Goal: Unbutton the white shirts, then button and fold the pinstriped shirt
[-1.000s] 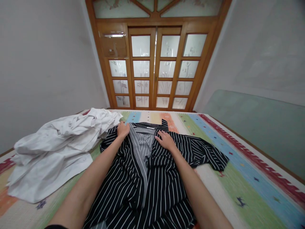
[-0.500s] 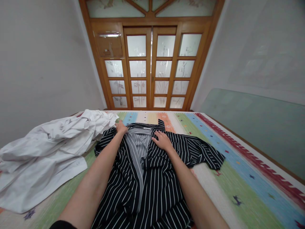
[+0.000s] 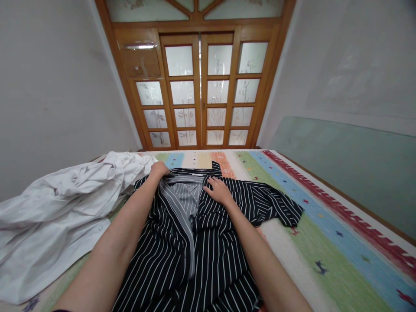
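Note:
A black shirt with white stripes lies spread in front of me, its front parted so the greyish inside shows. At the left side of the collar, my left hand is closed on the shirt's edge; its fingertips are partly hidden. On the opposite side of the neckline, my right hand rests flat on the cloth with fingers spread. One short sleeve reaches out to the right. The other sleeve is mostly hidden behind my left forearm.
Crumpled white clothing is heaped at the left, close to my left arm. A colourful patterned cover lies beneath everything. A pale green panel stands along the right wall. Wooden glazed doors are at the back.
My left hand has shifted left and lifted slightly, drawing the shirt's left edge with it. My right hand stays on the same spot of the shirt. The view has shifted a little.

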The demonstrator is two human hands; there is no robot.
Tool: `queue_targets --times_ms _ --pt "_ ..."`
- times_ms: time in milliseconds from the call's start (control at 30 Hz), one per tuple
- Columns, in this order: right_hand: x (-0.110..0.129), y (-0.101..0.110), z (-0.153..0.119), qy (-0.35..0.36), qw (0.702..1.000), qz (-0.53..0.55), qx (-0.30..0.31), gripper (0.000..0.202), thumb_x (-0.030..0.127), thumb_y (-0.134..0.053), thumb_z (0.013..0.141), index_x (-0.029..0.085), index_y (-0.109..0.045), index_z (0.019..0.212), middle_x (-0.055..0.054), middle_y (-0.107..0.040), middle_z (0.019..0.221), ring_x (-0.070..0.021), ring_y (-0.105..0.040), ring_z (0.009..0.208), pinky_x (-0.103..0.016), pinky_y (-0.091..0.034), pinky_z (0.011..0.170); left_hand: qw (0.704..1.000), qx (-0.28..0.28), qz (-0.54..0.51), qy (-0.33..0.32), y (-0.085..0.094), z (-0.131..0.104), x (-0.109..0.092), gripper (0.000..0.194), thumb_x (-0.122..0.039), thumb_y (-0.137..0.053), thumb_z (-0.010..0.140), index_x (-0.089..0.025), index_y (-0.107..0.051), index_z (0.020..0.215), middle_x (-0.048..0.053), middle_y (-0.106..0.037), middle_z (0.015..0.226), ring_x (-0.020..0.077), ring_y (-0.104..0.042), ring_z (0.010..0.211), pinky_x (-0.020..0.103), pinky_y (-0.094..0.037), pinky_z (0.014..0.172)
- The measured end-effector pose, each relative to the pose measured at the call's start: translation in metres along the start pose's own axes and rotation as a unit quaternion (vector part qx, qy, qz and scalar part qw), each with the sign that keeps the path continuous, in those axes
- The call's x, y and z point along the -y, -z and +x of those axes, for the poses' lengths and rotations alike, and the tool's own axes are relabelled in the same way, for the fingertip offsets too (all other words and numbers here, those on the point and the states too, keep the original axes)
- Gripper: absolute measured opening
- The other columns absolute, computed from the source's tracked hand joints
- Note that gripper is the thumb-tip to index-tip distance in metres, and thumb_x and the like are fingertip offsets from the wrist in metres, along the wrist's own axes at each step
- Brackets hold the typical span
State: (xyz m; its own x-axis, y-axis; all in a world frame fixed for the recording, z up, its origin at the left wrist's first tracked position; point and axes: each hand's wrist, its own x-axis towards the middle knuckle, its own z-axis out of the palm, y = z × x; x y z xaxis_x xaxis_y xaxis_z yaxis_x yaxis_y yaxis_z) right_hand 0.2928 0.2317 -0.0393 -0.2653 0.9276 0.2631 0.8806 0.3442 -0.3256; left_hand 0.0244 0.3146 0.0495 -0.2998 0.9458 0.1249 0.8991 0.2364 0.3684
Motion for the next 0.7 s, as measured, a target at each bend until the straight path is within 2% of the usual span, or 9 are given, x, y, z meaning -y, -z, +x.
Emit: queue_targets --times_ms 133,267,467,700 --pt "-0.001 -0.002 0.001 0.002 1.0 -0.003 0.001 0.055 0.046 -0.041 0.092 0.011 -0.052 0.133 -0.014 -0.044 0.144 -0.0274 -0.034 0.137 -0.043 -0.024 0.113 0.999 0.021 0.034 0.026 0.007 0.002 0.0 0.051 -0.033 -0.075 0.059 -0.009 -0.065 0.103 0.026 -0.062 0.114 0.043 -0.056 0.112 0.046 -0.048 0.089" --pt "-0.002 -0.003 0.001 0.003 1.0 0.0 0.001 0.054 0.046 -0.041 0.093 0.012 -0.052 0.133 -0.013 -0.044 0.144 -0.0273 -0.033 0.138 -0.043 -0.023 0.113 0.999 0.029 0.03 0.016 0.012 0.002 -0.009 0.044 -0.029 -0.07 0.063 -0.008 -0.066 0.102 0.025 -0.063 0.115 0.041 -0.057 0.111 0.043 -0.048 0.088" --pt "-0.002 -0.003 0.002 -0.001 1.0 -0.002 0.003 0.056 0.046 -0.041 0.092 0.01 -0.051 0.133 -0.014 -0.044 0.144 -0.0268 -0.033 0.138 -0.041 -0.023 0.113 0.997 0.061 -0.027 -0.028 0.01 0.002 -0.032 0.033 -0.028 -0.069 0.064 -0.012 -0.069 0.094 0.013 -0.071 0.098 0.0288 -0.065 0.096 0.029 -0.052 0.073" --pt "-0.001 -0.002 0.002 -0.001 1.0 0.0 -0.005 0.054 0.047 -0.042 0.092 0.013 -0.053 0.133 -0.012 -0.046 0.143 -0.0265 -0.035 0.136 -0.042 -0.024 0.113 0.981 0.161 -0.085 -0.071 -0.006 -0.021 -0.048 0.018 -0.028 -0.074 0.063 -0.015 -0.067 0.075 0.006 -0.07 0.072 0.023 -0.067 0.069 0.029 -0.053 0.059"
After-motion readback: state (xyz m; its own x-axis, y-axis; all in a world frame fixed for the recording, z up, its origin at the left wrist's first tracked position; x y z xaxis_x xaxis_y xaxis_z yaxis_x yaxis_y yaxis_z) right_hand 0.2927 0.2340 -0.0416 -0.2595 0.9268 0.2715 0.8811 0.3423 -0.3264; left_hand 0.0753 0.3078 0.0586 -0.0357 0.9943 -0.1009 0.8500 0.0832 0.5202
